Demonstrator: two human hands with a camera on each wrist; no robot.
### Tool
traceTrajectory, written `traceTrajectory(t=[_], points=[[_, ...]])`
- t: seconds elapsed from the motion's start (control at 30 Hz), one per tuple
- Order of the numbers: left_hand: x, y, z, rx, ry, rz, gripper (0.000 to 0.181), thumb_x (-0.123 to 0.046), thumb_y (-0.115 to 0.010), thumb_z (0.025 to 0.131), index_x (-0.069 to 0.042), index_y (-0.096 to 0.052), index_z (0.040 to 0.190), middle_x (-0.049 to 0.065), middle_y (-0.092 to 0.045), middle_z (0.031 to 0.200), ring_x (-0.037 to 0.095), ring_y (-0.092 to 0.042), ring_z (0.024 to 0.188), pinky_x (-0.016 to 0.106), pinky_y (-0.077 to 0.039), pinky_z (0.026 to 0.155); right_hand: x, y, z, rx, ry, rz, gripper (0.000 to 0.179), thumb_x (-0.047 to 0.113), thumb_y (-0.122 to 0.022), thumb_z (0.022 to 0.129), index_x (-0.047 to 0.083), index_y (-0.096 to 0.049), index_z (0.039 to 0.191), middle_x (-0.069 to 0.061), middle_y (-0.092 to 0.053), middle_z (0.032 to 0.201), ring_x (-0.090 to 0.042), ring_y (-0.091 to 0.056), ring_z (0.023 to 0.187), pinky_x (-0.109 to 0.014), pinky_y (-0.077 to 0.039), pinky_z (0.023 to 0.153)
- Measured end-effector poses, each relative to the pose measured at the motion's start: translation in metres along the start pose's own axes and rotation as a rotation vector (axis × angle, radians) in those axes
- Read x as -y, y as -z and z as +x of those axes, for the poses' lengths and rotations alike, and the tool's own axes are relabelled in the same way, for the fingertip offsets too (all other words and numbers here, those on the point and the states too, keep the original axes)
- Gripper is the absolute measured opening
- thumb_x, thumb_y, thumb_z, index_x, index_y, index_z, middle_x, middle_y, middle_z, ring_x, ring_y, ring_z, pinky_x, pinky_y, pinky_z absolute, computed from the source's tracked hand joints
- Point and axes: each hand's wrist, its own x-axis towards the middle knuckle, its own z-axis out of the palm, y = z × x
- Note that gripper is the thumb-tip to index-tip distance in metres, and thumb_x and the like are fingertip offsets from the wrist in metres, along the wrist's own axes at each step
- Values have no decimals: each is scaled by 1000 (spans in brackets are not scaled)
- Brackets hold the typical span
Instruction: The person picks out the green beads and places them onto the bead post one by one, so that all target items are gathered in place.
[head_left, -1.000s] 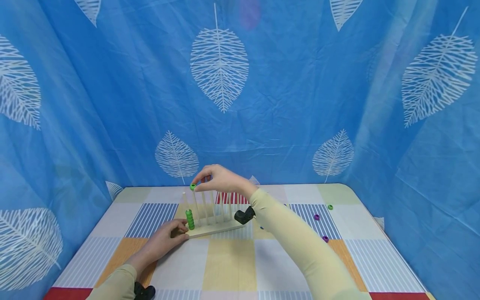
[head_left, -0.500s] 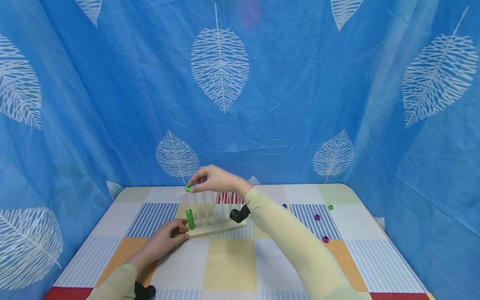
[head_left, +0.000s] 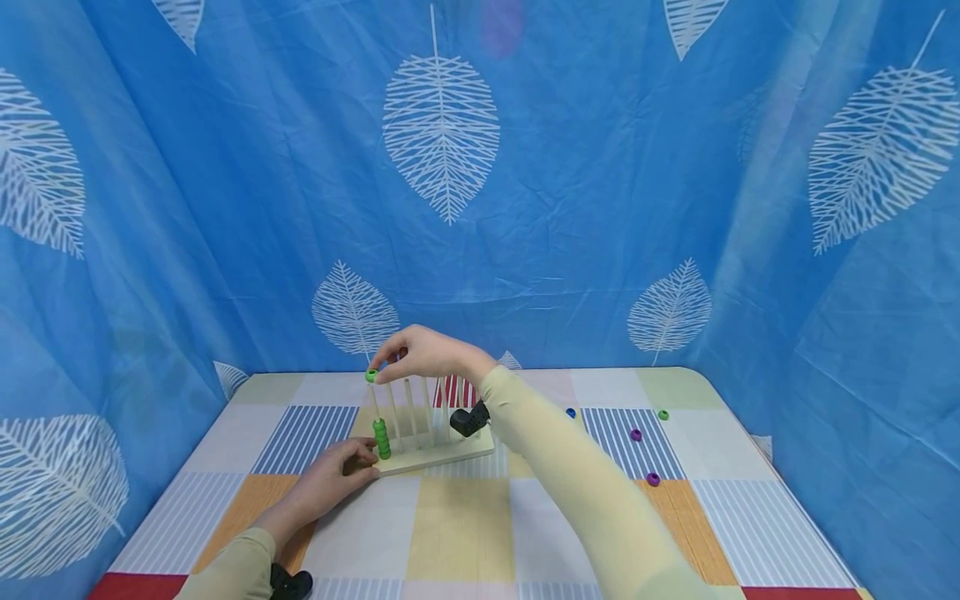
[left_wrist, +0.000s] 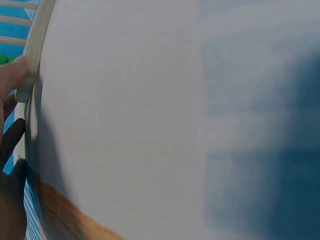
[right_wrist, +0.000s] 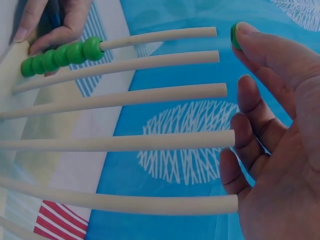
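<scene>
A wooden peg rack (head_left: 442, 457) stands on the table with a row of upright pegs. Its leftmost peg carries a stack of several green beads (right_wrist: 62, 56) near the base. My right hand (head_left: 427, 352) pinches one loose green bead (right_wrist: 234, 37) between thumb and index finger. That bead is just beyond the tip of the leftmost peg (right_wrist: 170, 36), with a small gap in the right wrist view. My left hand (head_left: 337, 468) grips the left end of the base, thumb on its front edge (left_wrist: 35, 55). Part of its fingers is hidden behind the rack.
On the right of the table lie two purple beads (head_left: 636, 435), a green bead (head_left: 663, 415) and a blue bead (head_left: 571, 412). A blue leaf-patterned curtain (head_left: 525, 208) hangs behind and beside the table. A patchwork cloth (head_left: 461, 533) covers the tabletop.
My right hand has moved left with the green bead, from near the second peg to over the leftmost one. My left hand and the rack have stayed in place.
</scene>
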Motion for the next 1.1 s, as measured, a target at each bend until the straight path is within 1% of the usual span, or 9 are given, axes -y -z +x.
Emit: traceTrajectory(t=[0.13,0.47,0.77,1.1], points=[[0,0,1,-1,-2,1,12,-22,-78,93,-20,-68,100,11,-61,140,39,-51,133,61,-39,111,-1,-1,2,-2,-5,1,21,28,-74,97,21,-76,117,5,-70,103,-16,-57,83,-27,-49,70],[0,0,-1,-11,-9,14,12,-20,-78,93,-20,-68,101,12,-61,139,41,-50,134,62,-37,112,-2,-4,5,6,-11,11,20,28,-74,97,21,-76,115,4,-69,103,-17,-58,83,-28,-51,71],[0,0,-1,-16,-13,16,12,-20,-78,93,-20,-69,101,12,-61,138,40,-51,133,62,-38,112,-1,-6,7,17,-16,-16,22,28,-73,97,21,-76,118,6,-68,106,-15,-57,86,-27,-51,70],[0,0,-1,-14,-15,12,12,-21,-78,93,-20,-69,101,12,-61,139,40,-52,133,61,-39,111,-1,-8,6,22,-27,-20,23,28,-73,98,21,-76,119,5,-68,104,-15,-55,85,-27,-48,69]])
